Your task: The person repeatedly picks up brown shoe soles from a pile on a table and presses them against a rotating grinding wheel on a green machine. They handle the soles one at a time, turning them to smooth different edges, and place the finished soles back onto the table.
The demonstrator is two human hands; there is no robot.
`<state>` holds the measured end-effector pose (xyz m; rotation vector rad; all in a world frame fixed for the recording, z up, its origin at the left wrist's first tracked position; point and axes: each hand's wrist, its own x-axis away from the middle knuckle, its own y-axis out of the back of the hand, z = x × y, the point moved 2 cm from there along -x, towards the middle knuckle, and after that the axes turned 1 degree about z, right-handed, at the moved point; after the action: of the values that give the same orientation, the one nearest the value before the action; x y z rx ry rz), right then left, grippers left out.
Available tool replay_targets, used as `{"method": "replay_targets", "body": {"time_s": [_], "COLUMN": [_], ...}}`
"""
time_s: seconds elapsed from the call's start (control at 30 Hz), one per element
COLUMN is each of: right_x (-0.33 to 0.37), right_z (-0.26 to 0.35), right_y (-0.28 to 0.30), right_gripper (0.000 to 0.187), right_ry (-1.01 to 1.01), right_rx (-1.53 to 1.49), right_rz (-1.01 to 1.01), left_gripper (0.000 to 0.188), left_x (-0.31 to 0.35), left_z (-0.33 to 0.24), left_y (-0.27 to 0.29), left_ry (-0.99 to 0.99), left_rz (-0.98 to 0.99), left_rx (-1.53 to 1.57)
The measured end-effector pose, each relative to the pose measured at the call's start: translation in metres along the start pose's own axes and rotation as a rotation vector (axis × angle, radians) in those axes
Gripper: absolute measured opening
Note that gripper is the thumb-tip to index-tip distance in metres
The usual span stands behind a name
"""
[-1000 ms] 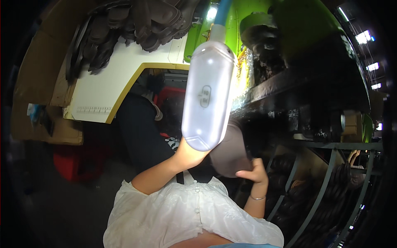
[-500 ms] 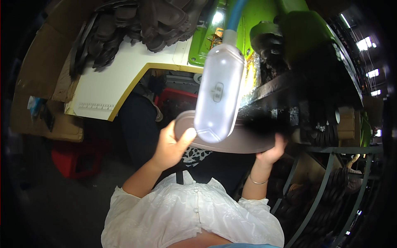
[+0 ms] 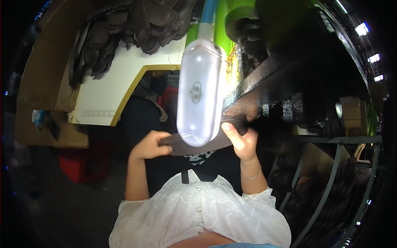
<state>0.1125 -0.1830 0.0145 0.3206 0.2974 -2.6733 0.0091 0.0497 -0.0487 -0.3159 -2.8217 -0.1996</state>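
A long, flat dark-brown piece that looks like a shoe sole stretches between my two hands above my lap. My left hand is closed on its left end, thumb toward me. At the other end, my right hand grips it with the thumb on top. The middle of the sole is hidden behind a white, capsule-shaped translucent housing that hangs close to my view. Just beyond my right hand is the dark, worn bed of a green machine.
Brown soles lie heaped on a white table with a cut-out, yellow-edged side. A cardboard box stands at the left, with a red stool below. Metal racks with dark pieces stand at the right.
The sole has turned and tilted, showing a narrower face. Both hands have moved left, and my right thumb now lies over the top. My view has shifted slightly.
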Motion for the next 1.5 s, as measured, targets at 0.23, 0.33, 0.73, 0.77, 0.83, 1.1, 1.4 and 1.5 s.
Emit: {"method": "replay_targets", "body": {"time_s": [0.23, 0.33, 0.73, 0.77, 0.83, 1.1, 1.4, 1.5], "right_x": [-0.020, -0.012, 0.093, 0.093, 0.083, 0.026, 0.018, 0.019], "right_z": [-0.014, -0.014, -0.054, -0.048, -0.036, -0.016, -0.037, -0.036], "right_y": [0.013, 0.018, 0.121, 0.131, 0.141, 0.110, 0.029, 0.007], "right_gripper": [0.020, 0.026, 0.030, 0.031, 0.036, 0.040, 0.034, 0.032], "right_ry": [-0.065, -0.115, -0.654, -0.587, -0.412, -0.014, 0.071, -0.018], "right_rx": [0.202, -0.141, -0.090, -0.130, -0.225, -0.249, -0.395, -0.300], "right_rz": [0.239, 0.019, 0.333, 0.162, -0.019, -0.325, -0.402, -0.317], "left_gripper": [0.026, 0.018, 0.016, 0.016, 0.020, 0.030, 0.021, 0.024], "left_x": [-0.047, -0.063, -0.047, -0.046, -0.042, -0.023, 0.014, 0.022], "left_z": [-0.059, -0.092, -0.077, -0.077, -0.078, -0.053, -0.034, -0.022], "left_y": [-0.080, -0.080, -0.085, -0.085, -0.083, -0.077, -0.029, -0.010], "left_ry": [-0.435, -0.479, -0.306, -0.329, -0.343, -0.349, -0.305, -0.292], "left_rz": [-0.070, -0.271, -0.391, -0.416, -0.413, -0.410, -0.650, -0.639], "left_rx": [0.086, 0.131, 0.337, 0.358, 0.365, 0.476, 0.244, 0.277]}}
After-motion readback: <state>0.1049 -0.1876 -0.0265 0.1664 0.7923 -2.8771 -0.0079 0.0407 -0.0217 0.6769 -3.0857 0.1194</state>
